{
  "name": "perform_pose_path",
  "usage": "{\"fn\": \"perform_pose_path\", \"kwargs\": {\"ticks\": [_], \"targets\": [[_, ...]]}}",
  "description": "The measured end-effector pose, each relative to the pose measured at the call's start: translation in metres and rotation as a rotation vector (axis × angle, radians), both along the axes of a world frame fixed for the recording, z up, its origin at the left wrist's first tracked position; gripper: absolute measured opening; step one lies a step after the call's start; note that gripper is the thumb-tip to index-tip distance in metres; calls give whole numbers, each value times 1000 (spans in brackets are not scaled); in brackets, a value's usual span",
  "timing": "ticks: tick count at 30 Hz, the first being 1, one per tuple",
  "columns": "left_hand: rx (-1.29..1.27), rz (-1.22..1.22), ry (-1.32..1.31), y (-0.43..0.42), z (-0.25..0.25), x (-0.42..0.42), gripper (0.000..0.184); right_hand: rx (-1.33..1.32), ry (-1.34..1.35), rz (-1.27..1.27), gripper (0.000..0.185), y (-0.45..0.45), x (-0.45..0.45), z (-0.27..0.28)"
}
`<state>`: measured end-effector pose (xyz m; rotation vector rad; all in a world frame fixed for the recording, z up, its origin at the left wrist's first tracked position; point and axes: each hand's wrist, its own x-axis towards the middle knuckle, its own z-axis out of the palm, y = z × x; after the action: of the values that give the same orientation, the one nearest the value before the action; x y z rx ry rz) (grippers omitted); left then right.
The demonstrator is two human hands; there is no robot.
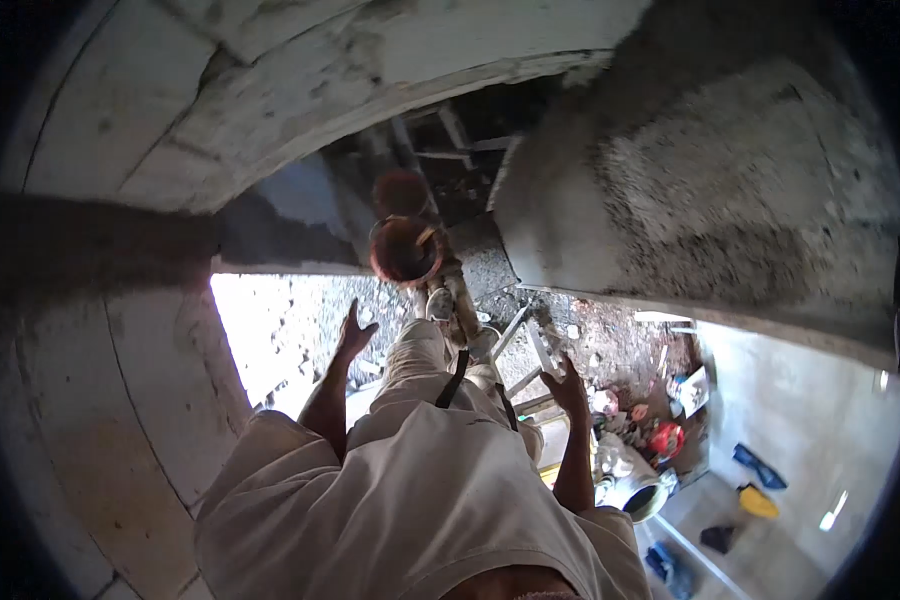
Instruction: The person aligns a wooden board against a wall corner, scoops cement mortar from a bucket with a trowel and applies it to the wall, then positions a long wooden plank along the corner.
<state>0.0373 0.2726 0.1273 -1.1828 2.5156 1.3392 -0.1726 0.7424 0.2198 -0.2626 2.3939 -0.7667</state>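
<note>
My left hand [355, 331] is held out beside my left knee, thumb and fingers apart, with nothing in it. On the other side, my right hand [568, 388] is raised with its fingers spread, also holding nothing. Ahead of my feet is a reddish bucket [407, 252] with a brownish thing inside it, too dim to name. Just beyond it sits a second reddish round container [401, 192], partly in shadow. Neither hand touches them. My shoes [440, 303] rest on or near narrow poles high above the ground.
A rough grey plastered wall [710, 190] rises at the right, pale block walls [120, 380] at the left. Below lie rubble, a white ladder-like frame [540, 347], a red bag [666, 439], a pale bucket [647, 500] and a yellow item [758, 501].
</note>
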Motion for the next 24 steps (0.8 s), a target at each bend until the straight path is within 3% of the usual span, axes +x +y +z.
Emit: {"fn": "perform_pose_path", "kwargs": {"ticks": [1,3,5,6,8,12,14,16,17,18,19,20,22,24], "targets": [[39,65,-115,9,6,21,96,-45,-153,-12,77,-11,0,0],[117,176,-285,24,14,56,97,-35,-160,100,76,-32,0,-8],[210,320,-216,27,-24,92,94,-101,-89,197,75,-48,0,-36],[276,392,-216,29,-18,95,93,-92,-100,223,75,-59,-5,-39],[102,367,-259,33,20,78,90,-81,-152,302,74,-92,-14,-40],[244,579,-94,22,11,72,87,-41,-223,427,72,-161,-36,-12],[180,589,-45,18,-2,72,83,-58,-215,448,68,-190,-45,-15],[242,683,29,14,-2,63,80,-229,-387,327,61,-207,-51,-34],[242,695,38,7,-5,56,80,-456,-568,182,52,-216,-50,-49],[430,797,23,2,8,46,80,-450,-567,193,52,-230,-55,-52],[619,894,10,-4,12,39,79,-510,-876,-24,47,-251,-63,-48],[622,902,11,-8,4,37,79,-558,-1181,-258,44,-271,-70,-46],[820,983,219,-15,-15,35,74,-734,-1322,-310,34,-303,-84,-73],[799,1033,343,-19,-39,23,60,-770,-1329,-295,36,-334,-100,-114]]}}
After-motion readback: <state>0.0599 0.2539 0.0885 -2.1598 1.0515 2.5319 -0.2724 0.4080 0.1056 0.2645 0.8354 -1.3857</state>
